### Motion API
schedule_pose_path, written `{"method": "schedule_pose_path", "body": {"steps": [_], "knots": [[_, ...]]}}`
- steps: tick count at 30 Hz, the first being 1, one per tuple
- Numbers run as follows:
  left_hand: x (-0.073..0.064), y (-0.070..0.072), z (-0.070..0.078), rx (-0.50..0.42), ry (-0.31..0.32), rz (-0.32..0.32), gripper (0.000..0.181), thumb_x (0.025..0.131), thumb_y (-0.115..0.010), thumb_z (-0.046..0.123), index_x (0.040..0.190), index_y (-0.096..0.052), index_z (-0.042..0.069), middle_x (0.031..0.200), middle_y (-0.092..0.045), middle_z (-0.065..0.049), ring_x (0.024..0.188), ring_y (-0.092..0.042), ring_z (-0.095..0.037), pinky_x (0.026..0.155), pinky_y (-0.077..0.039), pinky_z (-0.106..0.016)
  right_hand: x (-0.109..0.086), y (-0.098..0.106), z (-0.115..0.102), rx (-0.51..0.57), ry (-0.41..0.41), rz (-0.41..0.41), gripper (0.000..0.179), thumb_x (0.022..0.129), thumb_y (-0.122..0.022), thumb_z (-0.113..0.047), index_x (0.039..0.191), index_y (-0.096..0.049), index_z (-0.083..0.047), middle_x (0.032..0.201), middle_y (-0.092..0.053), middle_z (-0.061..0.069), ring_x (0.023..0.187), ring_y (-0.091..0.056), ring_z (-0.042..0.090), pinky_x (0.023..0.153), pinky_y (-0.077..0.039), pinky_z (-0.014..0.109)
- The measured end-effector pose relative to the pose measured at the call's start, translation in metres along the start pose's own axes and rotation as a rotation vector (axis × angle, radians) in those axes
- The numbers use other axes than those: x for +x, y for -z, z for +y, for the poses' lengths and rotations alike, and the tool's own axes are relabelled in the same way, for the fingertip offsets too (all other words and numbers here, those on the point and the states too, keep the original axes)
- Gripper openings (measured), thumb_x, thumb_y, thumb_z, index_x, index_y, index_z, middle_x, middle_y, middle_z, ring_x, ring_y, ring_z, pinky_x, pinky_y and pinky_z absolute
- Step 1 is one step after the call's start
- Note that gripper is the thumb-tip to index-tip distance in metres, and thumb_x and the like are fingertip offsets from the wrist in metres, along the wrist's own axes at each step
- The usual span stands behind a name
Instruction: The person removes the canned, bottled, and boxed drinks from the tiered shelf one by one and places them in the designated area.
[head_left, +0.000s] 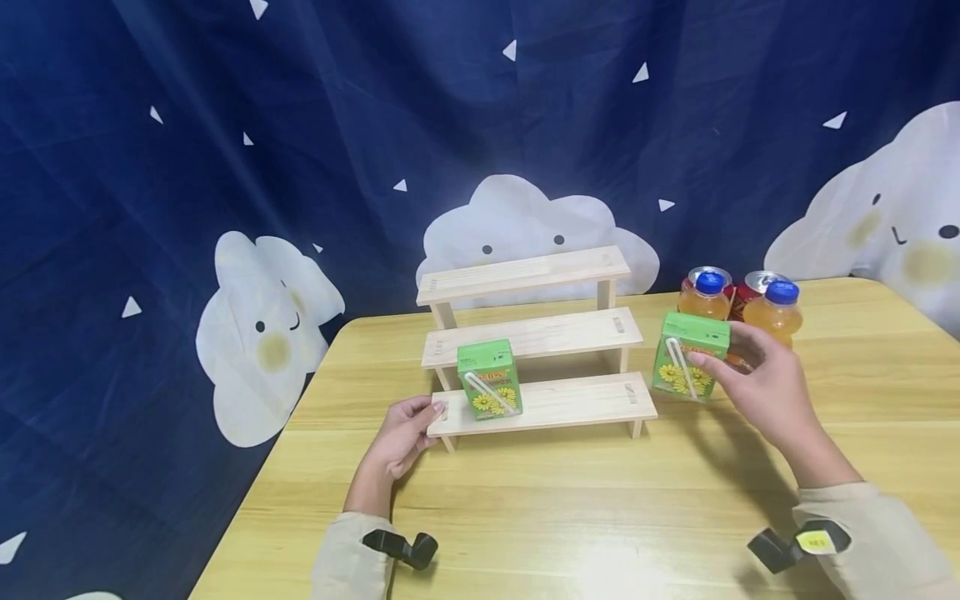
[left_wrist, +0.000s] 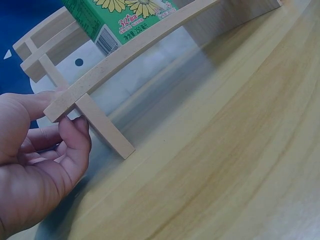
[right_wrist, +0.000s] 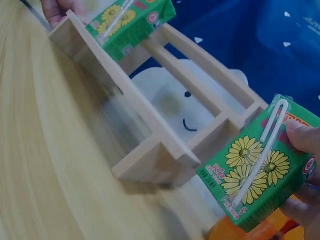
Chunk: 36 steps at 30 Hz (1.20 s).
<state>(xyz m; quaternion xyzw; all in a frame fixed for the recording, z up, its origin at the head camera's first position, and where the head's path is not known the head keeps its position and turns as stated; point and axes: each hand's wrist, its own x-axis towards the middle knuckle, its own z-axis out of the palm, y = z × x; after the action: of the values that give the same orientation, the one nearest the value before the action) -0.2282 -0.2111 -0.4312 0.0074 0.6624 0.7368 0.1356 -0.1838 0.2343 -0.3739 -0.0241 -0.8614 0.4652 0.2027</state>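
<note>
A three-tier wooden shelf [head_left: 534, 337] stands on the table. My left hand [head_left: 405, 433] pinches the left end of its lowest tier, thumb on top and fingers beneath, as the left wrist view shows. On that tier, near the left end, a green drink carton [head_left: 489, 380] with yellow flowers and a wrapped straw stands upright. My right hand [head_left: 765, 383] grips a second, matching carton [head_left: 688, 357] by its right side, to the right of the shelf. In the right wrist view the thumb presses the straw face of this held carton [right_wrist: 260, 165], with fingers behind.
Behind my right hand stand two orange drink bottles [head_left: 772, 312] with blue caps, and two red cans [head_left: 738, 292] behind them. A dark blue curtain [head_left: 360, 100] with white clouds hangs behind the wooden table [head_left: 525, 500].
</note>
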Motion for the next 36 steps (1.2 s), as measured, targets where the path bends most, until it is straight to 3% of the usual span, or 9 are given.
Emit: {"method": "schedule_pose_path", "body": {"steps": [3,5,12,36], "knots": [[0.0,0.0,0.0,0.0,-0.002,0.001,0.041,0.096,-0.051,0.008,0.126,-0.04,-0.017,0.093,-0.064,-0.007,0.081,-0.068,-0.015,0.071,-0.057,-0.023,0.0,-0.001,0.005,-0.002,-0.01,-0.009,0.063,0.085,-0.07,-0.033,0.132,-0.047,0.001,0.122,-0.057,0.022,0.097,-0.053,0.002,0.083,-0.05,0.014],[0.0,0.0,0.0,0.003,-0.003,0.008,0.04,0.096,-0.051,0.008,0.126,-0.041,-0.017,0.093,-0.064,-0.007,0.08,-0.068,-0.015,0.069,-0.057,-0.023,0.001,-0.002,0.01,0.011,-0.006,-0.012,0.063,0.085,-0.07,-0.032,0.133,-0.046,0.002,0.122,-0.057,0.024,0.098,-0.054,0.003,0.079,-0.048,0.007],[-0.001,0.0,-0.001,0.011,-0.014,0.013,0.041,0.096,-0.052,0.009,0.125,-0.041,-0.017,0.094,-0.064,-0.008,0.081,-0.068,-0.015,0.069,-0.057,-0.023,0.003,-0.008,0.026,0.022,-0.049,-0.032,0.067,0.086,-0.068,-0.033,0.136,-0.042,0.004,0.128,-0.052,0.027,0.113,-0.051,0.04,0.079,-0.046,0.005],[-0.001,-0.001,0.001,0.005,-0.01,0.015,0.04,0.096,-0.051,0.008,0.126,-0.042,-0.017,0.095,-0.064,-0.009,0.081,-0.068,-0.017,0.071,-0.057,-0.026,0.002,-0.015,0.041,0.028,-0.057,-0.035,0.068,0.086,-0.068,-0.034,0.136,-0.041,0.003,0.129,-0.051,0.026,0.115,-0.05,0.042,0.08,-0.046,0.005]]}}
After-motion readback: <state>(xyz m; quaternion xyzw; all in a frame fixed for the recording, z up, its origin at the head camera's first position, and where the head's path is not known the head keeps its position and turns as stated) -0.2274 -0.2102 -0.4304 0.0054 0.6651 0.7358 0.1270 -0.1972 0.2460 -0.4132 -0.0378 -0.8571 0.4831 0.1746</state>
